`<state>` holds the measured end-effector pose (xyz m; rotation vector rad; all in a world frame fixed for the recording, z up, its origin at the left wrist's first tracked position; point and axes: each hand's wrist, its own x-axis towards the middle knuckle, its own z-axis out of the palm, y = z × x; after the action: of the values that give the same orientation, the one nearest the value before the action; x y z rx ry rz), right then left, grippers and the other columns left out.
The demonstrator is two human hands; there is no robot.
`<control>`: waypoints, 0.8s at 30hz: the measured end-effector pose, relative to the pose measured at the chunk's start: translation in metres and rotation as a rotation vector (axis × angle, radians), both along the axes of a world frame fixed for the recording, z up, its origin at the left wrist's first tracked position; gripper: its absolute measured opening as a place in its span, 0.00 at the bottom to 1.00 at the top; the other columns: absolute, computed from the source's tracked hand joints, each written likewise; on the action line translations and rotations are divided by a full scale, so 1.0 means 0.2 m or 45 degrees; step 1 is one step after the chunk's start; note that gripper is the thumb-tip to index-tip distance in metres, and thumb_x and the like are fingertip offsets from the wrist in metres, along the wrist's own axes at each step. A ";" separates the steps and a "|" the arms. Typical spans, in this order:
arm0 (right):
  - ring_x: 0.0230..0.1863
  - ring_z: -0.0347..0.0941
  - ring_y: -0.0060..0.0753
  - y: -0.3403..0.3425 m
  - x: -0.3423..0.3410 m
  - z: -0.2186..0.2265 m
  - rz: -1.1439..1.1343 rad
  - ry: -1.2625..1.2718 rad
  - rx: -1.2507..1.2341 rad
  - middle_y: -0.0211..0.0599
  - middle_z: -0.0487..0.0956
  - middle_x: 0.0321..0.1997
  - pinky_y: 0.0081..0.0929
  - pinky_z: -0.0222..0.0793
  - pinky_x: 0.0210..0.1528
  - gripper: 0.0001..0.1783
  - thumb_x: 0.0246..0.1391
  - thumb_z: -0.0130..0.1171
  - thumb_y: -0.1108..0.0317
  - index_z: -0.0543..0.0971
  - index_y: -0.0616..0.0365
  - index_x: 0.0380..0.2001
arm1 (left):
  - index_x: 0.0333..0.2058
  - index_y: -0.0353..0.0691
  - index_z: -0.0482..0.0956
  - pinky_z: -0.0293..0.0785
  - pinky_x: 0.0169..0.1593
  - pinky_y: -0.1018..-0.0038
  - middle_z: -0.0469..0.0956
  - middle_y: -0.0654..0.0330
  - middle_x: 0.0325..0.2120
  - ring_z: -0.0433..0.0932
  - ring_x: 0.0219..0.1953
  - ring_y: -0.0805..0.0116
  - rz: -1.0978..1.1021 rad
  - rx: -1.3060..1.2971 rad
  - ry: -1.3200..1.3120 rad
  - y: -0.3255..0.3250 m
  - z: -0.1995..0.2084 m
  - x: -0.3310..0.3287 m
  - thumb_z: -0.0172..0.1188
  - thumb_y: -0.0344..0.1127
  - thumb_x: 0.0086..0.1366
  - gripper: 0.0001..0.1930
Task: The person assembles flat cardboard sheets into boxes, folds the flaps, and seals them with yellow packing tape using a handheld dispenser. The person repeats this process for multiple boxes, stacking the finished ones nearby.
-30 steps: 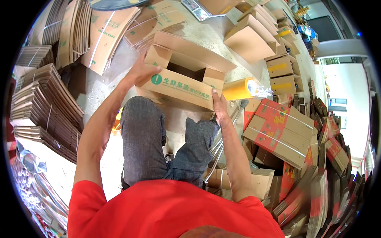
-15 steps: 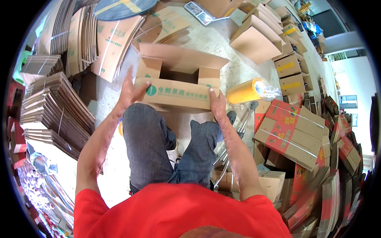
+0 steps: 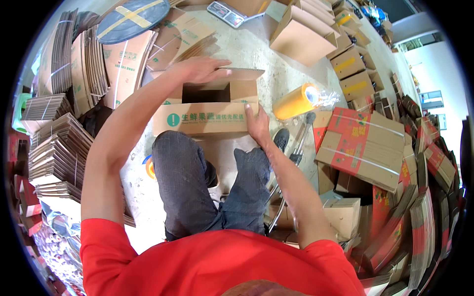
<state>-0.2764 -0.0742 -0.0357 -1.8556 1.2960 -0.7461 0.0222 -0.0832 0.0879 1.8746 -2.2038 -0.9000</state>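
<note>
Clock hours were taken around the open carton (image 3: 205,109), which was set just beyond the knees (image 3: 178,148), printed face toward the person. Between 8 and 9, flattened cardboard stacks (image 3: 55,150) were piled up. At 11, a dark round disc (image 3: 133,20), crossed with tan tape, was propped over bundled sheets (image 3: 126,69). The left hand (image 3: 201,70) was held at the carton's 12 o'clock flap, fingers stretched toward 3, a gap seen between the two visible tips; whether the flap was touched can't be told. At 12, well apart, a scale (image 3: 227,14) was placed on the floor. The carton's near-right corner was held by the right hand (image 3: 257,124), thumb laid on the printed face, other fingers bent along the side, tips partly hidden. At 3, a yellow tape roll (image 3: 292,102) was left lying; at 2, open cartons (image 3: 306,39) were lined up. Between 3 and 4, red-and-tan cartons (image 3: 361,145) were strapped flat.
</note>
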 end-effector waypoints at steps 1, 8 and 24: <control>0.56 0.80 0.66 0.02 0.01 0.02 -0.003 0.033 -0.042 0.68 0.83 0.49 0.47 0.74 0.59 0.32 0.68 0.58 0.52 0.74 0.72 0.62 | 0.74 0.48 0.65 0.56 0.76 0.51 0.64 0.43 0.72 0.60 0.74 0.41 0.002 0.013 0.069 0.06 -0.04 0.00 0.47 0.63 0.76 0.36; 0.58 0.78 0.69 0.00 0.03 0.05 0.102 0.041 -0.189 0.73 0.79 0.56 0.50 0.73 0.61 0.37 0.68 0.56 0.54 0.67 0.80 0.65 | 0.77 0.58 0.58 0.48 0.75 0.43 0.56 0.43 0.75 0.56 0.74 0.33 -0.040 -0.559 -0.317 0.37 -0.41 -0.13 0.43 0.67 0.76 0.37; 0.63 0.71 0.36 -0.19 0.03 -0.05 0.077 -0.257 0.885 0.45 0.77 0.65 0.34 0.65 0.68 0.37 0.78 0.40 0.42 0.69 0.67 0.69 | 0.74 0.52 0.64 0.44 0.77 0.42 0.60 0.44 0.72 0.56 0.73 0.36 0.029 -0.778 -0.276 0.51 -0.39 -0.21 0.52 0.65 0.73 0.38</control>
<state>-0.2700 -0.1116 -0.0459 -1.2185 1.1654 -0.3648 -0.0190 0.0179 0.0108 1.7347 -2.2127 0.0094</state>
